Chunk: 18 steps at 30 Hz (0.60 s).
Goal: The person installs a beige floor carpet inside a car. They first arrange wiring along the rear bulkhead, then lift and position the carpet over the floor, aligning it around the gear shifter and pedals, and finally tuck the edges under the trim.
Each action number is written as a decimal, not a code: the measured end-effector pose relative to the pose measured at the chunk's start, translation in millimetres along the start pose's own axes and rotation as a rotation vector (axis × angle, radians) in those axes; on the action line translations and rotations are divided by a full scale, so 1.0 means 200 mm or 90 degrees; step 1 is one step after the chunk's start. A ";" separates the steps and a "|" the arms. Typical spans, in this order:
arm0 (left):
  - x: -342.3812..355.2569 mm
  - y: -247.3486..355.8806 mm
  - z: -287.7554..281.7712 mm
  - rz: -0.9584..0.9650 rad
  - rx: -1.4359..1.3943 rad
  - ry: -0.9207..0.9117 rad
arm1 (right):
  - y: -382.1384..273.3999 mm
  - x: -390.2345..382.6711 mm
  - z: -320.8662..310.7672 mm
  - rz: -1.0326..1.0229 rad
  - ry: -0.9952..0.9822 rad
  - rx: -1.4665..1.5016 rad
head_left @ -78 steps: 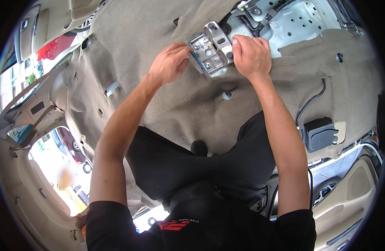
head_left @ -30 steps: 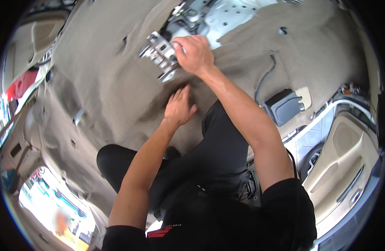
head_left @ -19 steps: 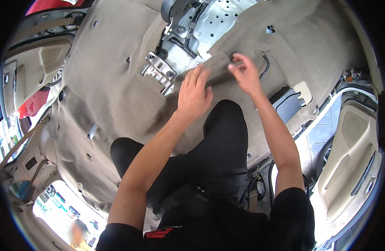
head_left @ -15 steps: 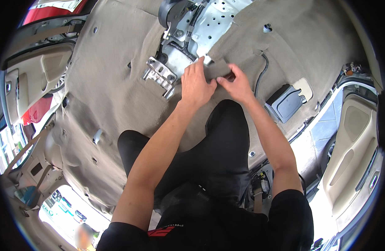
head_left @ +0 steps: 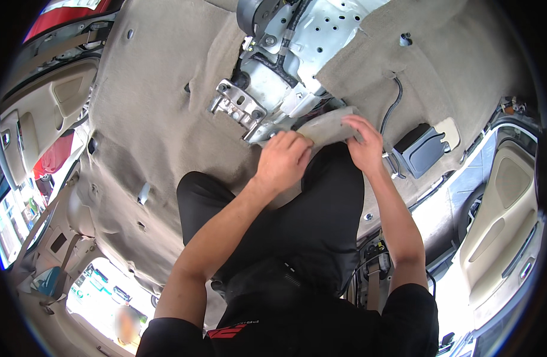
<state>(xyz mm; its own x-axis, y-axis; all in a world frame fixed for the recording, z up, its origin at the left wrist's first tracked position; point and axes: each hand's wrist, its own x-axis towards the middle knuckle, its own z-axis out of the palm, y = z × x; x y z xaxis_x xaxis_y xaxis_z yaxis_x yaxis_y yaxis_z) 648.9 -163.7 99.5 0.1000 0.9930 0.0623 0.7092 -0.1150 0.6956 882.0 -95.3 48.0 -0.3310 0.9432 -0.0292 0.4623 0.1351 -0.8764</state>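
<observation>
My left hand point(head_left: 283, 159) is closed, fingers curled, at the left end of a lifted carpet flap point(head_left: 328, 126). The flap's pale, fuzzy underside shows, bent upward between my hands. My right hand point(head_left: 364, 143) grips the flap's right end, fingers over the edge; its thumb is partly hidden. Just beyond the flap lies bare white metal floor point(head_left: 267, 90) with holes. A silver metal bracket point(head_left: 238, 107) with bolts stands left of it. Beige-brown carpet point(head_left: 148, 107) spreads around both hands.
A black cable point(head_left: 393, 104) rises from the carpet on the right, near a grey plastic box with a flap point(head_left: 421, 150). At the top stands a dark rounded lever unit point(head_left: 255, 16). Open beige door panels point(head_left: 499, 220) flank the cabin. A person point(head_left: 126, 324) is at the lower left.
The carpet piece between my hands has been folded back toward me, baring its pale underside and more metal. My hands have moved nearer to me and farther apart.
</observation>
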 end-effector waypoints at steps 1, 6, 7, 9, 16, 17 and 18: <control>0.02 -0.03 -0.01 -0.012 0.012 0.016 | -0.01 0.04 0.02 0.020 0.012 0.008; 0.14 -0.10 -0.01 -0.111 0.021 0.099 | -0.01 0.25 0.13 0.058 0.044 0.014; 0.17 -0.10 -0.01 -0.125 0.034 0.106 | 0.01 0.27 0.15 0.057 0.063 0.031; 0.19 -0.10 -0.02 -0.141 0.039 0.091 | 0.06 0.29 0.21 0.054 0.100 0.070; 0.12 0.01 0.01 -0.057 0.109 0.094 | 0.13 0.32 0.27 0.057 0.142 0.134; 0.09 0.02 0.03 -0.049 0.071 0.052 | 0.14 0.33 0.28 0.055 0.147 0.142; 0.09 0.03 0.04 -0.056 0.076 0.014 | 0.14 0.33 0.28 0.054 0.150 0.149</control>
<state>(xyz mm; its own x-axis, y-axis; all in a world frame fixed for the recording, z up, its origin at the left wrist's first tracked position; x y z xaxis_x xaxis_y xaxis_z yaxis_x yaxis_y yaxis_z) 660.8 -146.1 98.4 0.0202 0.9996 0.0213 0.7923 -0.0290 0.6094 827.5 -46.8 -6.0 -0.0871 0.9960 -0.0192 0.2691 0.0050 -0.9631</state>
